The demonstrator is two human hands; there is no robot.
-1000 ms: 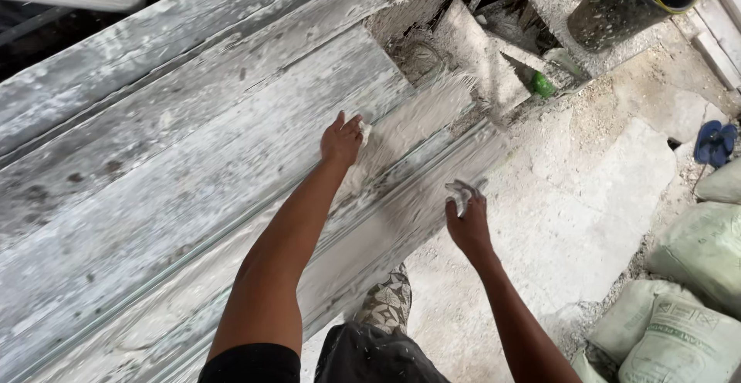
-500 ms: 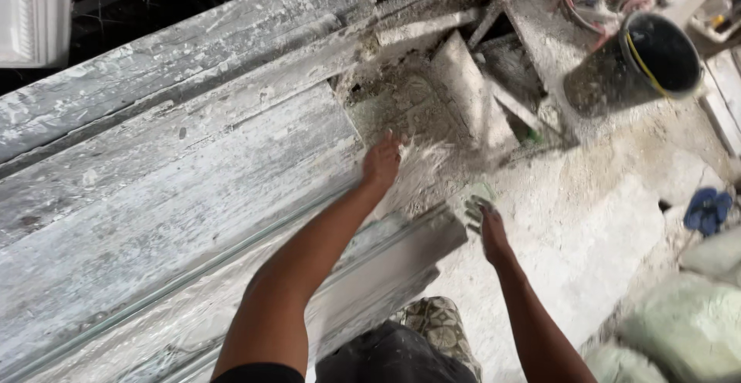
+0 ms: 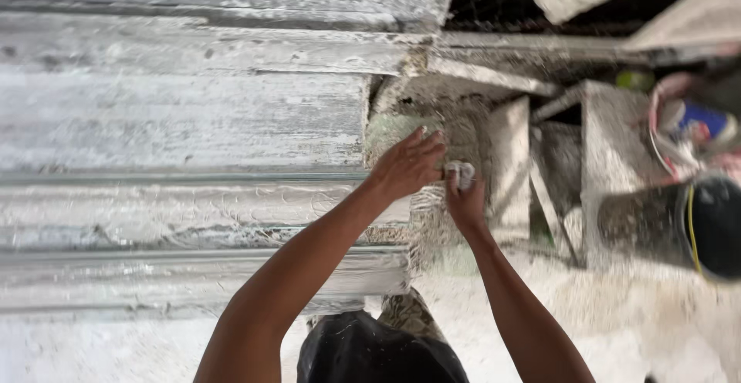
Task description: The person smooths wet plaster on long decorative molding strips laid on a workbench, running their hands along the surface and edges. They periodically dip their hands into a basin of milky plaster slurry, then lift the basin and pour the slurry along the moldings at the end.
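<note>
1. At the bottom centre of the frame, the person's dark-clad leg (image 3: 378, 352) is showing between the two bare forearms, which are reaching upward toward the middle of the picture.
2. The right hand (image 3: 465, 198) is sitting just right of centre, its fingers curling shut around a small whitish wad (image 3: 461, 173) that is poking out above the knuckles.
3. The left hand (image 3: 407, 165) is lying just beside it on the left, nearly touching, fingers spread open and flat, holding nothing and pressing on the fibrous plaster patch (image 3: 432, 132) at the end of the mould.
4. The long plaster-coated mould (image 3: 185, 120) is stretching from the centre to the left edge, filling the left half in ridged grey-white bands.
5. To the right of the hands, a white plaster block (image 3: 509, 159) is standing upright.
6. Further right, a black bucket (image 3: 714, 225) is sitting at the frame's right edge, blurred, with a pink-rimmed container (image 3: 683, 120) above it.
</note>
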